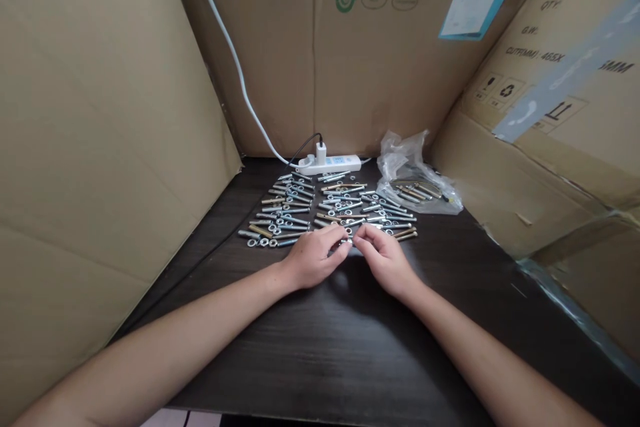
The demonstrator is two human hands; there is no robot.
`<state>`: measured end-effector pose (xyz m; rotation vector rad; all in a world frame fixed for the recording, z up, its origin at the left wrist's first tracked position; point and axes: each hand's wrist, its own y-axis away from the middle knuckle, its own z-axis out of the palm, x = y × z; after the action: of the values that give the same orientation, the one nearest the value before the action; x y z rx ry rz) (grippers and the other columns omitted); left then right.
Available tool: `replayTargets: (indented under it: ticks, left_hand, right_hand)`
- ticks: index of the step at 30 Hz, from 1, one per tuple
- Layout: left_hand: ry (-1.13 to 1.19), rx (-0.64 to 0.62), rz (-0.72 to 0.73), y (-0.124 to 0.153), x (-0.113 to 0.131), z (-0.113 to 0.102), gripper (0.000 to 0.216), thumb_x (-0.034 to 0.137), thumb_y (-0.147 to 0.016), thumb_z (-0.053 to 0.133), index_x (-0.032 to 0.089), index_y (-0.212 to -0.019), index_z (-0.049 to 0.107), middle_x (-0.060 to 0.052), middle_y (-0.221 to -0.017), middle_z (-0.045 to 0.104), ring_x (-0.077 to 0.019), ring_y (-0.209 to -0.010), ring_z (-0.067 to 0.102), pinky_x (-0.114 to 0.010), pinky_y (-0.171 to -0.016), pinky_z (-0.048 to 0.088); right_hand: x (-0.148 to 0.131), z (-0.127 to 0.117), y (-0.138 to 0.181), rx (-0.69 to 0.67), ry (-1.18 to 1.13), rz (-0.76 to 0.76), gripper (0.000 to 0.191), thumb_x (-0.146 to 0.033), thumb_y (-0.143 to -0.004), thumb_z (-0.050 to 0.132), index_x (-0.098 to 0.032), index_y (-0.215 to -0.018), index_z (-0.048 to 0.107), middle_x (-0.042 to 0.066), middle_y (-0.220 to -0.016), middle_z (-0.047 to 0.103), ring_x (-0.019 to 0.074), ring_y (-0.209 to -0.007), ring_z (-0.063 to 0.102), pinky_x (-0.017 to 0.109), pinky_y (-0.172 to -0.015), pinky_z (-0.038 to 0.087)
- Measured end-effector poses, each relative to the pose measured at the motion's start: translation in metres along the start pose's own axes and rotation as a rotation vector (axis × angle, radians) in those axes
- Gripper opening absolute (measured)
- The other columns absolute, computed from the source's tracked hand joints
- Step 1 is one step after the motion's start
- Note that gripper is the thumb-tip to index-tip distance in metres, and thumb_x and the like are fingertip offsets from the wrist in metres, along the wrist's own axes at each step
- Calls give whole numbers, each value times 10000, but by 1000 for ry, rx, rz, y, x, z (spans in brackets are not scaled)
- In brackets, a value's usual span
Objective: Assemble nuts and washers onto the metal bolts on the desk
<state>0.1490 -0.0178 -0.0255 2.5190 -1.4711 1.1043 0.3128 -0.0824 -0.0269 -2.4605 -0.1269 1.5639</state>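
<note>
My left hand [316, 259] and my right hand [387, 259] meet fingertip to fingertip just in front of rows of metal hardware. Both are closed in a pinch. A small shiny metal part [349, 241] shows at the left fingertips; its exact kind is too small to tell. What the right fingers hold, if anything, is hidden. Beyond the hands lie several bolts [293, 221], silver and brass-coloured, in rough columns. Among them are nuts and washers, such as a nut [273, 243] and a washer [252, 243] at the front left.
A white power strip [340, 163] with a plugged-in charger [321, 152] stands behind the bolts. To the right, a clear plastic bag [400, 167] contains more bolts. A black cable [215, 248] crosses the dark table [300, 347] at left. Cardboard walls [260, 47] enclose three sides.
</note>
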Motion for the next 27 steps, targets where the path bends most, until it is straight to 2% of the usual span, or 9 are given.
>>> replayTargets:
  ticks: [3, 8, 12, 14, 21, 24, 27]
  left_hand:
    - [7, -26, 34, 1, 0, -2, 145, 245, -897, 398, 197, -965, 516, -6, -857, 524, -140, -744, 509, -251, -693, 408]
    - [-37, 12, 76, 4, 2, -7, 270, 139, -803, 429, 209, -1055, 493, -17, -920, 524, -149, -790, 525, -261, -725, 419]
    - [-91, -2, 34, 6, 5, -9, 139, 241, -868, 419, 205, -963, 515, -15, -889, 537, -160, -785, 532, -270, -721, 420]
    - [-101, -28, 32, 7, 6, -9, 167, 299, -915, 380, 202, -942, 514, -15, -890, 540, -157, -777, 538, -270, -720, 422]
    - [-143, -66, 87, 6, 7, -18, 193, 303, -896, 437, 210, -1062, 469, -29, -988, 529, -168, -841, 547, -275, -735, 428]
    - [-207, -80, 84, 7, -2, -33, 178, 309, -895, 434, 208, -1035, 479, -26, -978, 538, -166, -814, 542, -286, -739, 419]
    - [-269, -39, 57, 9, -20, -52, 115, 225, -892, 395, 193, -913, 503, -15, -904, 544, -149, -776, 527, -271, -719, 401]
  right_hand:
    - [2, 0, -1, -2, 2, 7, 196, -312, -854, 460, -188, -704, 477, -24, -652, 473, 129, -629, 432, 246, -614, 350]
    - [0, 1, 0, -16, 1, -5, 199, -314, -849, 458, -191, -692, 465, -27, -646, 453, 130, -626, 423, 246, -610, 347]
    - [-1, 1, 1, -25, 15, -11, 179, -290, -849, 452, -192, -701, 477, -24, -652, 465, 133, -636, 426, 249, -626, 353]
    - [0, 1, 0, -22, 22, -18, 182, -285, -849, 451, -190, -698, 484, -25, -654, 474, 134, -641, 433, 248, -632, 354]
    - [-7, -1, 1, -9, 47, -3, 179, -280, -838, 436, -189, -695, 491, -23, -657, 485, 136, -641, 448, 247, -627, 355]
    - [-13, -11, -2, 40, 151, -8, 149, -265, -830, 428, -190, -759, 535, -31, -625, 483, 135, -592, 440, 248, -587, 341]
    - [-7, -37, -16, 152, 334, -37, 143, -250, -819, 428, -188, -790, 553, -24, -610, 494, 142, -575, 449, 257, -580, 336]
